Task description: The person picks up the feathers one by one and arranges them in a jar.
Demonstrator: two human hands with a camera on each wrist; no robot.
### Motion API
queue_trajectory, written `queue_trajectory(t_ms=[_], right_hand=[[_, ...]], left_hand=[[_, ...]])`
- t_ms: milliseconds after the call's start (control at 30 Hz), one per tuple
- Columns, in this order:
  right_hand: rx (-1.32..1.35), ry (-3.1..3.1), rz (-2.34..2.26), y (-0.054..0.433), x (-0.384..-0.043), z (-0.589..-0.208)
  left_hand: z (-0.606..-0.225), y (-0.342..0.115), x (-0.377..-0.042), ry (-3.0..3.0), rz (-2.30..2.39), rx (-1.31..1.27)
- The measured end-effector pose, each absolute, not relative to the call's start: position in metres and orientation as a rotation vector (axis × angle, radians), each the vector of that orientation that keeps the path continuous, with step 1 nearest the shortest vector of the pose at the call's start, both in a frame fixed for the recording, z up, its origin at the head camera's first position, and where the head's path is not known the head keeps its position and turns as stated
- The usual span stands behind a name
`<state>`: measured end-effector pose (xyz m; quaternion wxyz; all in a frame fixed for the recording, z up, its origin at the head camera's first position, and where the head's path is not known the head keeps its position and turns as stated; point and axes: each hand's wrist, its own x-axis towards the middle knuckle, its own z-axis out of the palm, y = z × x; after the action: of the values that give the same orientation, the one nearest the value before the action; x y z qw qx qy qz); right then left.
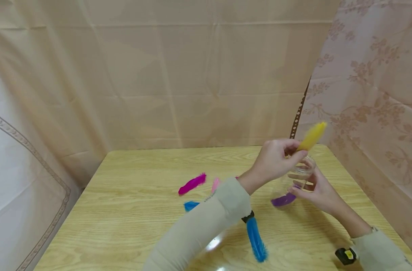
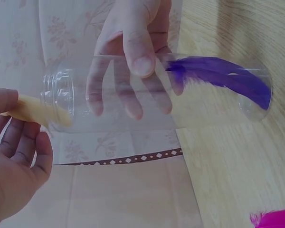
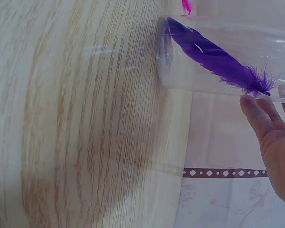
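My left hand (image 1: 275, 160) pinches a yellow feather (image 1: 312, 136) right at the mouth of a clear jar (image 1: 302, 171). In the left wrist view one end of that feather (image 2: 35, 110) overlaps the jar's threaded rim; how far inside it reaches is hard to tell. My right hand (image 1: 322, 192) grips the jar around its side, thumb toward the front, and the jar leans with its mouth up and away. A purple feather (image 3: 213, 57) lies inside, reaching toward the jar's base.
On the wooden table (image 1: 124, 226) lie a magenta feather (image 1: 192, 183), a pink feather (image 1: 215, 184) and two blue feathers, one (image 1: 191, 205) partly behind the left sleeve, the other (image 1: 256, 239) nearer me. Beige cloth (image 1: 192, 75) hangs behind; patterned cloth (image 1: 378, 94) hangs at right.
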<state>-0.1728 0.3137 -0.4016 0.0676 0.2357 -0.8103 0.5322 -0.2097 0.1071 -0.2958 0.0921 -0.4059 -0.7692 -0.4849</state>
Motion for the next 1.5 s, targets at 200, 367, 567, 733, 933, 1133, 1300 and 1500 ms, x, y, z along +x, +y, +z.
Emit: queue_trajectory(t_ms=[200, 367, 567, 733, 933, 1133, 1300, 1500], right_hand=[[0.726, -2.431, 1.615, 0.313, -0.173, -0.402], [0.718, -2.440, 1.586, 0.313, -0.173, -0.402], [0.724, -2.432, 1.585, 0.313, -0.174, -0.403], [0.722, -2.427, 1.573, 0.314, -0.173, -0.404], [0.719, -2.437, 1.568, 0.314, -0.174, -0.405], [0.722, -2.434, 1.575, 0.314, -0.174, -0.405], [0.732, -2.428, 1.584, 0.312, -0.174, -0.405], [0.706, -2.445, 1.582, 0.311, -0.172, -0.406]], left_hand=[[-0.300, 0.110, -0.208, -2.294, -1.416, -1.182], [-0.303, 0.112, -0.207, -2.289, -1.415, -1.183], [-0.306, 0.113, -0.205, -2.291, -1.427, -1.189], [-0.308, 0.112, -0.205, -2.293, -1.407, -1.192], [-0.309, 0.111, -0.206, -2.288, -1.371, -1.201], [-0.310, 0.111, -0.206, -2.279, -1.361, -1.218], [-0.311, 0.111, -0.207, -2.264, -1.327, -1.245], [-0.312, 0.110, -0.208, -2.236, -1.301, -1.263]])
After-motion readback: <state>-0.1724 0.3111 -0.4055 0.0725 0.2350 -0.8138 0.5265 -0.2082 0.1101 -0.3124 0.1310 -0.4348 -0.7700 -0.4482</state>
